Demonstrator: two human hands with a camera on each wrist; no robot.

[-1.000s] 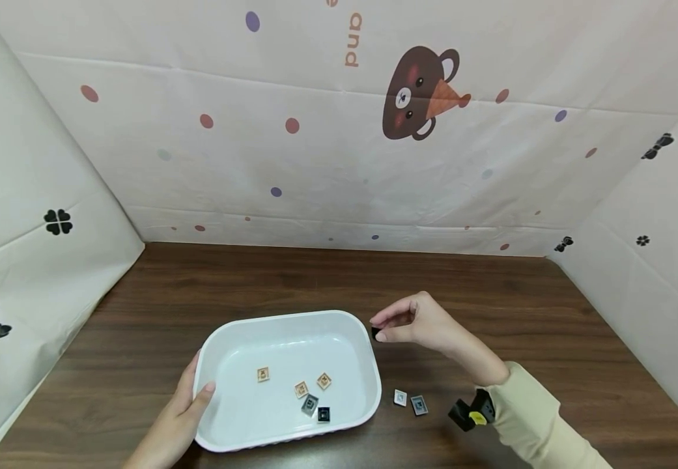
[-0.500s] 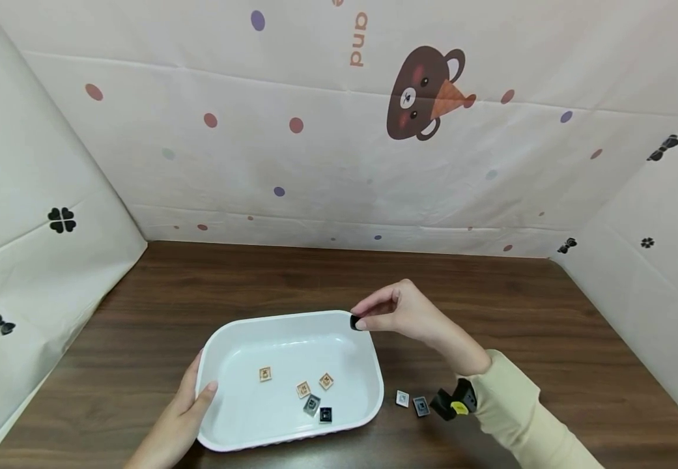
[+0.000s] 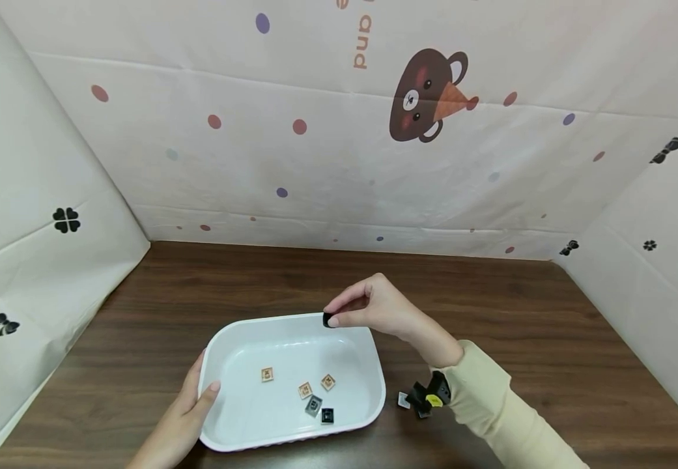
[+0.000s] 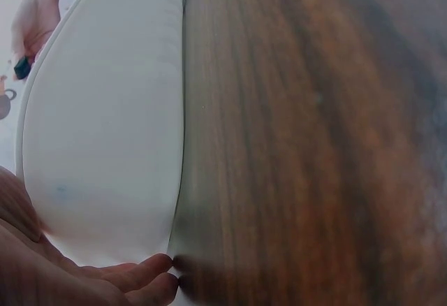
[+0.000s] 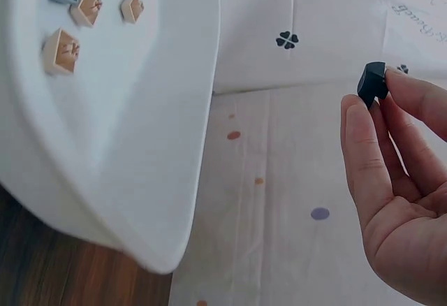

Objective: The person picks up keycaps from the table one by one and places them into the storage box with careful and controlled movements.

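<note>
My right hand (image 3: 382, 309) pinches a black keycap (image 3: 327, 320) between thumb and fingertips, over the far rim of the white tray (image 3: 245, 339). In the right wrist view this keycap (image 5: 373, 82) shows its hollow underside. My left hand (image 3: 183, 410) grips the tray's left end, thumb over the rim and fingers outside. Inside the tray lie three beige keycaps, one of them a beige keycap (image 3: 266, 374) on the left. Near them are a grey keycap (image 3: 313, 406) and another black keycap (image 3: 327, 415), all underside up.
Right of the tray, a light keycap (image 3: 403, 400) lies on the brown wooden table (image 3: 245, 273). A darker keycap beside it is mostly hidden by the black wrist camera (image 3: 435, 391). White printed sheets (image 3: 339, 163) wall the table at back and sides.
My right hand has carried the black keycap left, from beside the tray's right end to over its far rim. My left hand keeps its hold on the tray.
</note>
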